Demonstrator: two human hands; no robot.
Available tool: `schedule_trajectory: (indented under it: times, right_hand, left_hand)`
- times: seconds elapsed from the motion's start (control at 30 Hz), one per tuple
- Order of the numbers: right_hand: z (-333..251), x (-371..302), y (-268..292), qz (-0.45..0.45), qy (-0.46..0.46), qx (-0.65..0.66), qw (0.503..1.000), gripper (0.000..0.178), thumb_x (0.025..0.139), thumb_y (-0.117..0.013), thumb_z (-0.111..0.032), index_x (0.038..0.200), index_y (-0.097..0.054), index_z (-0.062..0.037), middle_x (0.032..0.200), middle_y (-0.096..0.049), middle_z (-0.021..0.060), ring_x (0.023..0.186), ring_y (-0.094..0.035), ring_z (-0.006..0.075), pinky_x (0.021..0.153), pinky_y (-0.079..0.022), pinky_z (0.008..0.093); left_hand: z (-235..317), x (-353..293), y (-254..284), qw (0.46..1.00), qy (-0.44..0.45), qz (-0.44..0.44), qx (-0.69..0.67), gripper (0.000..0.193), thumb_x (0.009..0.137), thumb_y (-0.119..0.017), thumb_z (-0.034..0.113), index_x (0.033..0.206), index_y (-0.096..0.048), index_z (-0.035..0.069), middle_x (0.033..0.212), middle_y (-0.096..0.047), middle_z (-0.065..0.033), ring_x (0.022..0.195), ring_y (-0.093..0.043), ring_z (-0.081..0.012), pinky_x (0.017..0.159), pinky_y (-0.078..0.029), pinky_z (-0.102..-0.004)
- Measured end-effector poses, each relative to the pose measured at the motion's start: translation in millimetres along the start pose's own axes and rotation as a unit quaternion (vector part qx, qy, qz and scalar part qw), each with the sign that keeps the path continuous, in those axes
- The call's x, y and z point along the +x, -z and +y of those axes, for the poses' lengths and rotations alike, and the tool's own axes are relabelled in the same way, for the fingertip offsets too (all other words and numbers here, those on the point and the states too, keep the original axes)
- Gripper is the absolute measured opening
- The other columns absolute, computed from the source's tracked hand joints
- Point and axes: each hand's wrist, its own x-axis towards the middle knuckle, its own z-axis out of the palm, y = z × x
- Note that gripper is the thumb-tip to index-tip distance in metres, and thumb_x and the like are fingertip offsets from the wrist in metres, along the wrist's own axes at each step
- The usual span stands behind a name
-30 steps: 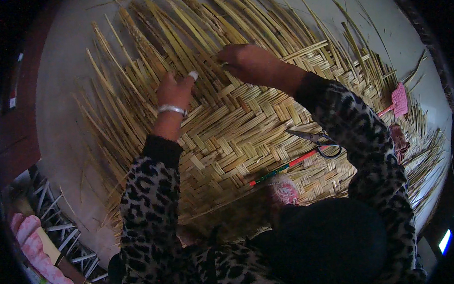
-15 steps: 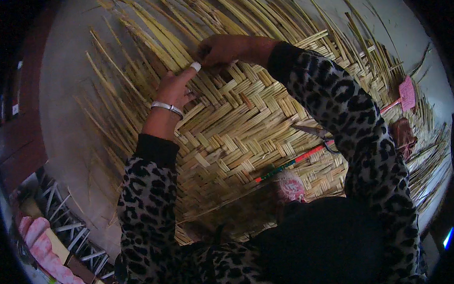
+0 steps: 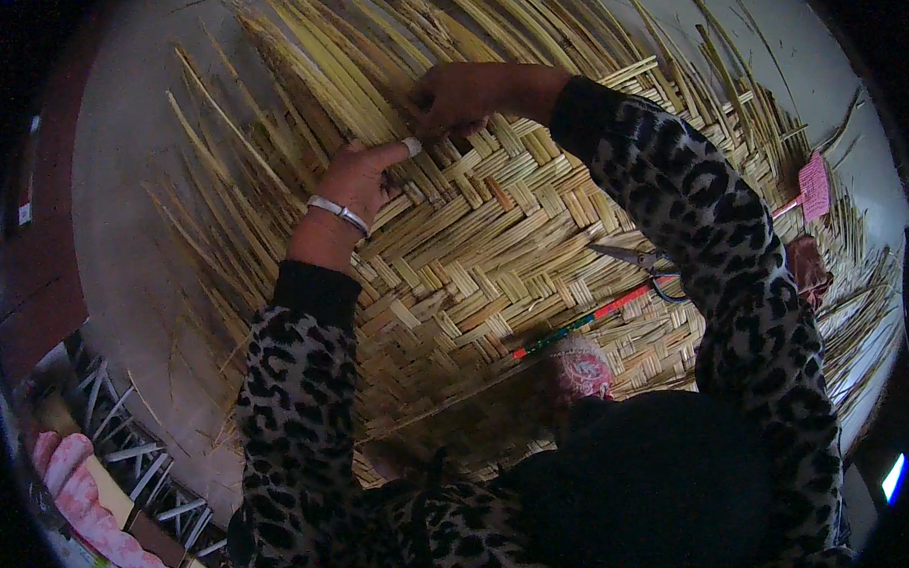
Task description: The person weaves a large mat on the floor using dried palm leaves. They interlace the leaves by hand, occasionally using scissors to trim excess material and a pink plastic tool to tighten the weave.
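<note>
A large herringbone mat [image 3: 532,216] woven from flat straw-coloured strips lies beneath my arms. Along its far edge, long loose strips [image 3: 312,74] fan outward. My left hand [image 3: 353,182], with a silvery bracelet on the wrist and white wrapping on the thumb, is closed over strips at that edge, its thumb stretched toward the other hand. Just right of the thumb tip, my right hand [image 3: 460,96] bends down with fingers pinched on the strips; its fingertips are partly hidden in shadow. Both sleeves are leopard-patterned with dark cuffs.
Dark-handled scissors [image 3: 629,255] lie on the mat beside a red and green stick [image 3: 576,325]. A pink fly swatter [image 3: 814,186] and a brownish-red bundle [image 3: 806,270] are at the right. Pink cloth [image 3: 76,487] and a metal lattice [image 3: 130,451] stand lower left.
Both hands have shifted slightly right along the mat's far edge, still close together. The left thumb now reaches nearer the right fingers. The view has moved a little.
</note>
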Motion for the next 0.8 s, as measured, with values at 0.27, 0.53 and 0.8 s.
schedule_trajectory:
  times: [0.27,0.53,0.8]
  right_hand:
    - [-6,-14,-16,0.033,-0.028,0.049,0.998,0.022,0.079,-0.067,-0.021,0.082,-0.057,-0.0012,0.068,-0.061,0.0077,0.052,-0.063,0.0171,0.043,-0.049,0.0299]
    - [-20,-22,-26,0.043,-0.050,0.046,0.997,0.018,0.078,-0.065,-0.016,0.082,-0.057,0.0002,0.073,-0.063,0.0088,0.054,-0.065,0.0182,0.044,-0.051,0.0311]
    - [-8,-13,-28,0.002,0.013,0.061,0.998,0.012,0.080,-0.060,-0.014,0.085,-0.060,-0.0026,0.068,-0.060,0.0042,0.058,-0.060,0.0123,0.048,-0.046,0.0277]
  left_hand:
    - [-3,-27,-22,0.989,-0.095,0.107,0.037,0.038,0.071,-0.079,0.021,0.101,-0.063,0.003,0.091,-0.063,-0.0026,0.077,-0.058,-0.0140,0.066,-0.046,-0.0309]
    - [-14,-25,-22,0.958,-0.209,0.136,0.140,0.037,0.073,-0.077,0.023,0.089,-0.061,-0.007,0.082,-0.064,-0.0055,0.069,-0.058,-0.0176,0.064,-0.048,-0.0348]
    - [-32,-44,-20,0.858,-0.261,0.189,0.399,0.061,0.067,-0.081,0.029,0.105,-0.053,-0.010,0.100,-0.061,-0.0242,0.091,-0.059,-0.0338,0.081,-0.048,-0.0424]
